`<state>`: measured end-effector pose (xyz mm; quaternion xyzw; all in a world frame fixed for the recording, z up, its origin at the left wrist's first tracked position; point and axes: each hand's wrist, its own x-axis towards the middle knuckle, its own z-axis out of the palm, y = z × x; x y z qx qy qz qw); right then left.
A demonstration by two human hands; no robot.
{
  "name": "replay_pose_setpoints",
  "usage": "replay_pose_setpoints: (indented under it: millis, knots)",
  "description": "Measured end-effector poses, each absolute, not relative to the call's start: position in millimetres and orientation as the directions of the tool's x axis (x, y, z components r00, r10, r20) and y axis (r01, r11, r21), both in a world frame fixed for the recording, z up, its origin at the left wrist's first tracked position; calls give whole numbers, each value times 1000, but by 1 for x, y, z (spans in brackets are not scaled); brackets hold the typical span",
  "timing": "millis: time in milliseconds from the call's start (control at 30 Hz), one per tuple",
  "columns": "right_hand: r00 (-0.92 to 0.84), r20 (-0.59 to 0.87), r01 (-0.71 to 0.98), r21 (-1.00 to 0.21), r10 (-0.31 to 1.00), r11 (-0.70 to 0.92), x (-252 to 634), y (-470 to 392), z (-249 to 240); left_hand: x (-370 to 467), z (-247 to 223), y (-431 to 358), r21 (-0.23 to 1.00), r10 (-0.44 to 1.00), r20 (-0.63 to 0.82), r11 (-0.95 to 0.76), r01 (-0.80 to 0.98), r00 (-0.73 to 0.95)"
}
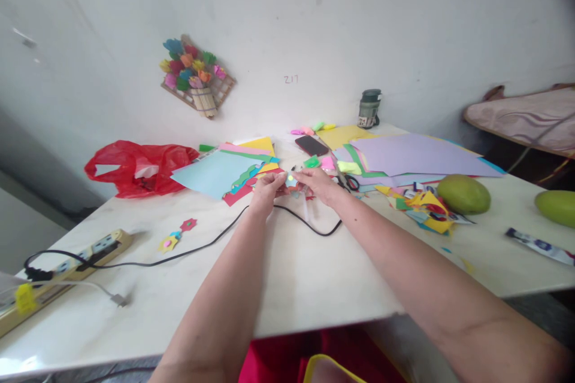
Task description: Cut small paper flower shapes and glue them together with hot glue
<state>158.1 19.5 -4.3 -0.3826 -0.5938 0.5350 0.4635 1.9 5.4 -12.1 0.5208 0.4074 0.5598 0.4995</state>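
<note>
Both hands meet over the middle of the table, fingers pinched around a small pale-blue paper flower (291, 180) with a yellowish centre. My left hand (268, 188) grips its left side, and my right hand (317, 184) its right side. Much of the flower hides behind the fingers. Scissors (351, 182) with dark handles lie just right of my right hand. Beyond the hands are small blocks of coloured clay in green (311, 161), pink (327, 163) and pale yellow (349, 167). Finished-looking paper flowers (169, 243) in yellow, blue and red rest at the left.
A black cable (211, 243) crosses the table from a power strip (101, 246). Paper sheets (404, 154), a red plastic bag (130, 182), a phone (311, 145), a tumbler (369, 109), paper scraps (426, 206), green fruit (464, 194) and a tube (539, 245) lie around.
</note>
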Motion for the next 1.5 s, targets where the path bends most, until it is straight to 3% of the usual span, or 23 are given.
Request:
replay_pose_setpoints:
  millis: [267, 633, 933, 1233, 1500]
  knots:
    - [-192, 127, -44, -992, 973, 120, 155, 15, 2, 3, -15, 8, 976, 980, 191, -184, -118, 55]
    - [-223, 114, -80, -992, 968, 99, 156, 12, 4, 4, -14, 6, 976, 979, 197, -191, -103, 53]
    - [-106, 128, -124, -986, 986, 115, 154, 20, -2, 2, -11, 3, 987, 975, 128, -106, -124, 184]
    - [-152, 86, -144, -988, 985, 64, 155, 16, 2, 1, -11, 2, 988, 964, 131, -109, -106, 232]
    - [-92, 57, -178, -983, 994, 40, 154, 20, -3, 1, -11, 2, 992, 963, 121, -106, -74, 243]
